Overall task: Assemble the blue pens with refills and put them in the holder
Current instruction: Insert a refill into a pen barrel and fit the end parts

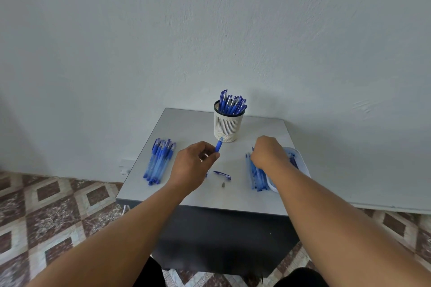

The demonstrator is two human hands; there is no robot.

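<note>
The table (186, 193) is small and grey, set against the wall. The holder (227, 127), a white perforated cup, stands near the far edge, roughly midway along it, and already carries a bunch of finished pens (232, 105), caps up.

A stack of pens (158, 161) lies near the left edge. Along the right edge lies a row of refills (257, 177), and just beyond it a white tray (300, 161) with small dark parts that are too blurred to identify.

The left hand (191, 165) pinches a barrel (218, 145) between thumb and fingers, its grip end raised toward the holder. The right hand (267, 154) is curled, knuckles up, on the far end of the refill row; whether it has a refill between its fingers cannot be told.

Near the front centre lie a cap (222, 174) and, just in front of it, a small grey tip (223, 185).

Handling, as judged: all parts are light, rigid plastic. The barrel is smooth, so hold it at mid-length or at the ribbed grip. A refill is thin and will flex; take it near the point end and feed it straight. The tip is small, rolls easily and can be lost off the front edge.
</note>
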